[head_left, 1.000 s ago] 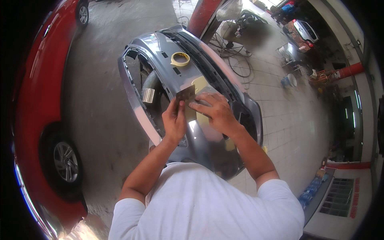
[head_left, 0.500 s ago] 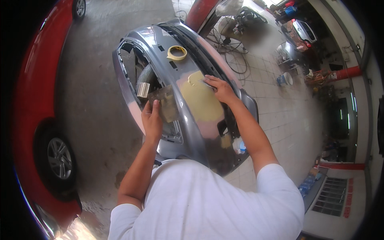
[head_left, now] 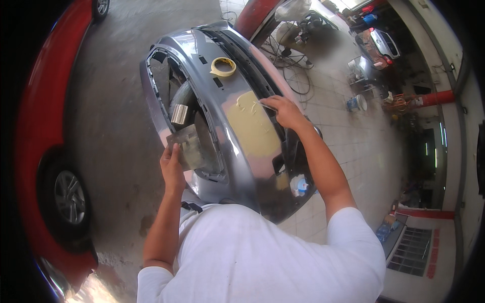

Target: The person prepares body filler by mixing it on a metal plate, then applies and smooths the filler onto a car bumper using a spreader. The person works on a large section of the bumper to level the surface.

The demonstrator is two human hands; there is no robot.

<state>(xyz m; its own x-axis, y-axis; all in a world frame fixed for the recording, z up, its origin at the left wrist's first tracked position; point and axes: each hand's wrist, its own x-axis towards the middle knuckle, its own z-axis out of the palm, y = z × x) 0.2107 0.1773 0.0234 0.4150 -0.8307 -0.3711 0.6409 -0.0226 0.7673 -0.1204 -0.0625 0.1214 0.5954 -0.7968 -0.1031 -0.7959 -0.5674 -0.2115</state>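
A grey car bumper (head_left: 206, 81) lies before me, with a broad patch of yellowish putty (head_left: 255, 129) spread on its pinkish sanded surface. Ridges of putty show near the patch's far end. My right hand (head_left: 288, 113) is closed at the far right edge of the patch, pinching a thin putty spreader, mostly hidden by the fingers. My left hand (head_left: 172, 164) grips a flat rectangular putty board (head_left: 190, 147) by its near left corner, over the bumper's opening. Putty smears cover part of the board. A silver can (head_left: 179, 114) stands just beyond it.
A roll of yellow masking tape (head_left: 223, 66) lies on the bumper's far part. On the left stands a red car (head_left: 38, 126). Cables (head_left: 298, 76) trail over the tiled floor near a red post (head_left: 255, 17). A white bucket (head_left: 357, 103) sits farther right.
My left hand and the putty board have moved left and nearer, away from the putty patch. My right hand has shifted slightly right along the patch's far edge.
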